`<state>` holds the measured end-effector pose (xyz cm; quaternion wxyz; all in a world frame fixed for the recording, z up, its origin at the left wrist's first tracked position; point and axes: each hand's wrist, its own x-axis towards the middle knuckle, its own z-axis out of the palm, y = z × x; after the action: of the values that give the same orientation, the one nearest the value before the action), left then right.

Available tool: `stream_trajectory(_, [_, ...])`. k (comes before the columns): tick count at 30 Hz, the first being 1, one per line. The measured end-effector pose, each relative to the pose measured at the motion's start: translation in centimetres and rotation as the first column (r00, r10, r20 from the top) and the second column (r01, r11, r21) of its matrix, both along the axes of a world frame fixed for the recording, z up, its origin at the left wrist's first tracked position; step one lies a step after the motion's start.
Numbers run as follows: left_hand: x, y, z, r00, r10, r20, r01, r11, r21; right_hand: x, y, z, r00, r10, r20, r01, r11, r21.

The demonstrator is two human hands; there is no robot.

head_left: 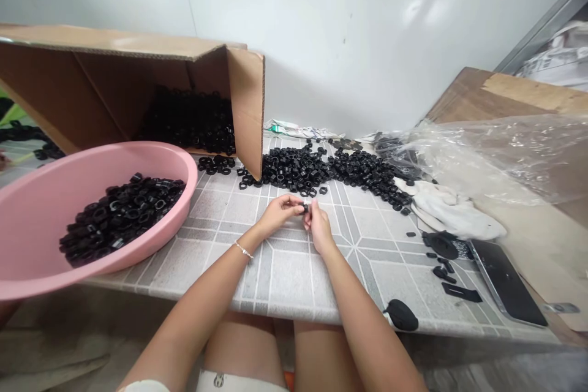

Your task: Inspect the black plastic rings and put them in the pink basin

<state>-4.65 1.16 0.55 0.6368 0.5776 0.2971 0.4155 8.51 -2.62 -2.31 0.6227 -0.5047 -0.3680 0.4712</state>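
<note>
My left hand (278,211) and my right hand (318,225) meet above the tiled table top (285,269), fingertips pinched together on one small black ring part (305,206). A thin bracelet sits on my left wrist. Just beyond the hands lies a loose heap of black ring parts (321,171) spread across the table. A pink basin (55,257) at the left holds a pile of the same black parts (122,214).
A cardboard box (114,86) lies on its side at the back left with more black parts inside. At the right are a clear plastic bag (496,153), white cloth (452,211), a dark phone (508,282), and scattered black pieces. A white wall stands behind.
</note>
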Motion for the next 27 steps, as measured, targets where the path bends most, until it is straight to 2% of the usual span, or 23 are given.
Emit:
stream_trajectory(4, [-0.4, 0.3, -0.4, 0.995, 0.079, 0.059, -0.075, 0.995, -0.067, 0.3, -0.1, 0.6, 0.951, 0.126, -0.283, -0.109, 0.991, 0.073])
stream_trajectory(7, [-0.8, 0.3, -0.8, 0.993, 0.099, 0.067, -0.092, 0.991, -0.097, 0.1, -0.3, 0.9, 0.915, 0.229, -0.333, -0.21, 0.973, 0.094])
stream_trajectory(13, [-0.3, 0.2, -0.4, 0.995, 0.084, 0.063, -0.079, 0.995, -0.066, 0.0, -0.8, 0.9, 0.909, 0.157, -0.386, -0.129, 0.987, 0.097])
stream_trajectory(18, [0.4, 0.3, -0.1, 0.992, 0.113, 0.061, -0.108, 0.991, -0.079, 0.3, -1.1, 1.4, 0.886, 0.156, -0.436, -0.127, 0.987, 0.097])
stream_trajectory(22, [0.7, 0.2, -0.3, 0.989, 0.128, 0.07, -0.122, 0.989, -0.086, 0.2, -1.2, 1.6, 0.87, 0.087, -0.485, -0.054, 0.995, 0.081])
stream_trajectory(27, [0.8, 0.2, -0.3, 0.986, 0.121, 0.11, -0.107, 0.986, -0.13, 0.2, -1.3, 1.6, 0.871, 0.1, -0.481, -0.087, 0.995, 0.049])
